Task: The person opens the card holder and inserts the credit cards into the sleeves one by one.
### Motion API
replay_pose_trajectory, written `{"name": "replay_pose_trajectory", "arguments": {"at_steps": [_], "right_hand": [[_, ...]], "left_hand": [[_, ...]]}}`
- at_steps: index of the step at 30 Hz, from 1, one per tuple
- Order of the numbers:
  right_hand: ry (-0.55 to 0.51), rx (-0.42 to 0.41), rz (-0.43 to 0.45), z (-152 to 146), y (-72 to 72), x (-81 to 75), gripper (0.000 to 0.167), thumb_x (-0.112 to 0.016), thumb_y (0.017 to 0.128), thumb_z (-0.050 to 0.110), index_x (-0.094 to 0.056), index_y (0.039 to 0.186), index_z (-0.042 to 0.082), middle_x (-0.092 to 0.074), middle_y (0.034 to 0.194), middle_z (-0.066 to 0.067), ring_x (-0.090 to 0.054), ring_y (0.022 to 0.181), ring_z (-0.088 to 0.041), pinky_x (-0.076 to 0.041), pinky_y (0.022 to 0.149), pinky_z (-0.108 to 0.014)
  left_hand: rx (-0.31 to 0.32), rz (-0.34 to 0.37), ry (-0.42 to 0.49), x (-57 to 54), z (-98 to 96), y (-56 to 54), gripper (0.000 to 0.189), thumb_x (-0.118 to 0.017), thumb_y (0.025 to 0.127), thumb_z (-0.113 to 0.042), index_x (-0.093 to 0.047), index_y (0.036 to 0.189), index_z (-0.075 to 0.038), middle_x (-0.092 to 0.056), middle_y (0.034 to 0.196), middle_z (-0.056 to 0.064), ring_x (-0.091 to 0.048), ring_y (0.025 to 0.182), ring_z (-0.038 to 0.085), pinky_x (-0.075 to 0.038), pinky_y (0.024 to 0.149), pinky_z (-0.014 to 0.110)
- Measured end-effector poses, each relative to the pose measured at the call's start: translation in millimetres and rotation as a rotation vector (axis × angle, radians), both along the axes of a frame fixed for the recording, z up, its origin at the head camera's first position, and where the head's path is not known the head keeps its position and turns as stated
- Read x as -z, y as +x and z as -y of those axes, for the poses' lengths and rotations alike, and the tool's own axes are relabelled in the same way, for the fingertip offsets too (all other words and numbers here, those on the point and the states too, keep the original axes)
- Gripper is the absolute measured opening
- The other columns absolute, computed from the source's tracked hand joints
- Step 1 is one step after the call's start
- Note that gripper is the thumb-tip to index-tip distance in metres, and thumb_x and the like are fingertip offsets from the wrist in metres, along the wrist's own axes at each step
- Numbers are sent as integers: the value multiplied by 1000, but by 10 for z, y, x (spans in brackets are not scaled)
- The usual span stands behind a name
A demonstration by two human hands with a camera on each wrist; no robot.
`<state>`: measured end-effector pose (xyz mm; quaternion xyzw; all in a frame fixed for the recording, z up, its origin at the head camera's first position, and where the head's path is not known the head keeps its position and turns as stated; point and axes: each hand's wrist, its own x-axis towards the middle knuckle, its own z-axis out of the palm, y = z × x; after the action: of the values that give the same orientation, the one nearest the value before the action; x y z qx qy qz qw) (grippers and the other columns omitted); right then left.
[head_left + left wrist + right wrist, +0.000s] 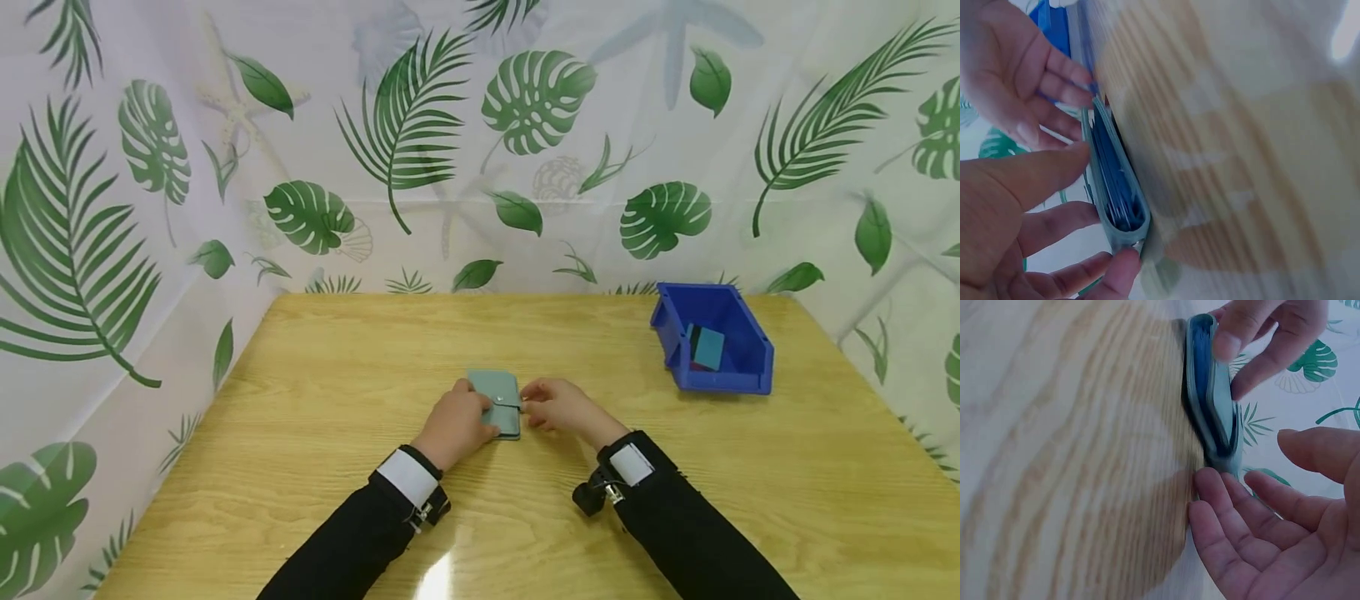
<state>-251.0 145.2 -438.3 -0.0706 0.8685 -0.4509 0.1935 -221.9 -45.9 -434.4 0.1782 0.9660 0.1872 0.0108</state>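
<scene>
A pale green card wallet (497, 385) with a snap strap lies on the wooden table. My left hand (454, 423) holds its left side, the thumb on the cover and other fingers along the edge. From the left wrist, the wallet's end (1141, 219) shows blue inner sleeves between its covers. My right hand (564, 410) is at the wallet's right edge, by the strap. In the right wrist view, the fingers of the right hand (1272, 537) are extended at the wallet's edge (1225, 464), and the thumb stands apart from it.
To the right at the back of the table (337, 367) is a blue open-front bin (726, 382). A small teal and dark item (707, 348) lies inside it. A leaf-print cloth (450, 250) hangs behind the table.
</scene>
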Motion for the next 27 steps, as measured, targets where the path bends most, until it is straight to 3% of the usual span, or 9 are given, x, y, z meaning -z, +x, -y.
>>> {"name": "replay_pose_trajectory", "arguments": {"at_steps": [4, 10, 17, 24, 27], "right_hand": [[92, 0, -54, -23, 90, 12, 33, -58, 97, 14, -57, 126, -2, -61, 119, -18, -62, 86, -20, -51, 69, -33], [238, -61, -189, -66, 262, 48, 32, -64, 93, 13, -61, 120, -4, -65, 106, -14, -63, 93, -25, -52, 76, -39], [376, -105, -364, -63, 354, -38, 26, -69, 90, 14, -65, 109, -2, -62, 88, -6, -57, 77, -16, -48, 67, -33], [650, -245, -726, 30, 393, -47, 26, -70, 90, 24, -65, 106, 3, -52, 81, -5, -46, 62, -12, -42, 54, -28], [709, -314, -824, 92, 417, 7, 20, -69, 91, 24, -64, 98, 6, -49, 76, -5, -46, 57, -13, -42, 50, -28]], "left_hand": [[19, -19, -4, 58, -120, 80, 35, -80, 82, -25, -73, 108, -2, -57, 110, 18, -63, 91, 27, -53, 81, 36], [68, -73, -8, 150, -167, 223, 35, -82, 78, -25, -75, 106, -4, -60, 104, 14, -62, 88, 22, -53, 76, 31], [114, -156, -6, 84, -165, 255, 34, -83, 77, -25, -76, 105, -6, -60, 98, 10, -61, 85, 18, -53, 75, 28], [137, -154, 0, 47, -160, 256, 32, -81, 79, -23, -76, 105, -7, -60, 97, 9, -58, 86, 18, -52, 74, 28], [152, -127, 17, 88, -155, 301, 29, -81, 79, -21, -76, 104, -7, -59, 95, 8, -56, 84, 17, -51, 71, 27]]}}
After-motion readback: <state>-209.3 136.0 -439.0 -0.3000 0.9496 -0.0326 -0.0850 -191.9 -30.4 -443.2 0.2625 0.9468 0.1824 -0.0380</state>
